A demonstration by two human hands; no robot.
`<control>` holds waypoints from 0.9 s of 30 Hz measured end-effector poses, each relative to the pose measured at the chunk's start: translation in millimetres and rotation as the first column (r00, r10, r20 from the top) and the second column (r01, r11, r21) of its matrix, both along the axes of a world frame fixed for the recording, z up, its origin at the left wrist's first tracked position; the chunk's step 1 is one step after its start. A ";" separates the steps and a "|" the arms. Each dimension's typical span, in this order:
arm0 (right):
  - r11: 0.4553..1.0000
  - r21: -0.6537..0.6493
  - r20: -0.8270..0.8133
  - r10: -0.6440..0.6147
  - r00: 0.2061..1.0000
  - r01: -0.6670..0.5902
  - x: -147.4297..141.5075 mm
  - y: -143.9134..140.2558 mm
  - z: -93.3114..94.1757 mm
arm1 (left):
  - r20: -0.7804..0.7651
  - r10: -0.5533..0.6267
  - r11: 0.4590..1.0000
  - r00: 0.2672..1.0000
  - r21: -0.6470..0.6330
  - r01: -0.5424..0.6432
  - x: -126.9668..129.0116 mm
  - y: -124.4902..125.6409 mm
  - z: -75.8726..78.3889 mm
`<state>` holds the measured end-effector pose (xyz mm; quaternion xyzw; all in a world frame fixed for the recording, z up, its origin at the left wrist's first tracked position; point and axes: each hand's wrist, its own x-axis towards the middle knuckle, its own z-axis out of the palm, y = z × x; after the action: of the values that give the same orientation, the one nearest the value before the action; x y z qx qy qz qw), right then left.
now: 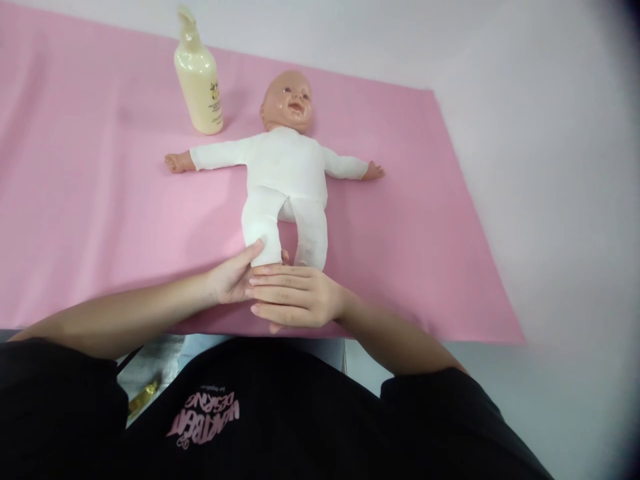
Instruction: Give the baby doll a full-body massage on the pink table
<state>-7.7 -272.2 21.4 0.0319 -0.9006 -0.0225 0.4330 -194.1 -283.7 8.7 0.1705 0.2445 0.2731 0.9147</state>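
A baby doll (287, 163) with a white cloth body lies on its back, head away from me and arms spread wide. My left hand (240, 272) is closed round the lower part of the doll's leg on the left, its thumb resting on the white cloth. Across the foot of that same leg lies my right hand (300, 295), its fingers together and wrapped over it. The foot itself is mostly hidden under my fingers. The doll's other leg ends behind my right hand, and its foot is out of sight.
A pale yellow pump bottle (200, 87) stands upright to the left of the doll's head. Pink cloth (410, 233) covers the table, its near edge close to my body. White surfaces lie beyond the cloth. Below the table at left is a shiny yellow item (143, 399).
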 end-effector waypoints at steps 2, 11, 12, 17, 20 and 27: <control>1.000 0.017 0.013 -0.027 1.000 0.027 -0.5 0.1 0.6 | 0.009 0.026 0.999 1.000 -0.030 -0.026 0.9 -0.6 1.1; 0.997 0.038 0.000 -0.064 0.998 0.064 0.2 -2.2 4.5 | 0.059 0.075 0.995 0.995 -0.067 -0.071 2.2 0.8 1.6; 0.997 0.039 0.001 -0.071 0.998 0.071 0.3 -2.6 4.7 | 0.059 0.079 0.995 0.995 -0.060 -0.076 2.6 1.0 1.8; 0.995 0.067 -0.003 -0.071 0.997 0.071 0.5 -3.3 4.3 | 0.077 0.088 0.996 0.993 -0.037 -0.085 6.2 0.9 4.6; 0.998 0.055 -0.024 -0.039 0.999 0.040 0.8 -2.4 4.6 | 0.082 0.098 0.995 0.992 -0.021 -0.097 7.8 0.0 7.8; 0.997 -0.056 -0.111 -0.050 0.993 0.044 7.5 7.9 5.5 | -0.007 0.182 0.983 0.983 0.015 -0.182 8.4 1.4 10.3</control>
<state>-0.3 -264.3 26.9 -0.0023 -0.8755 -0.0102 0.4832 -185.7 -282.3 19.0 0.1551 0.2611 0.3567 0.8835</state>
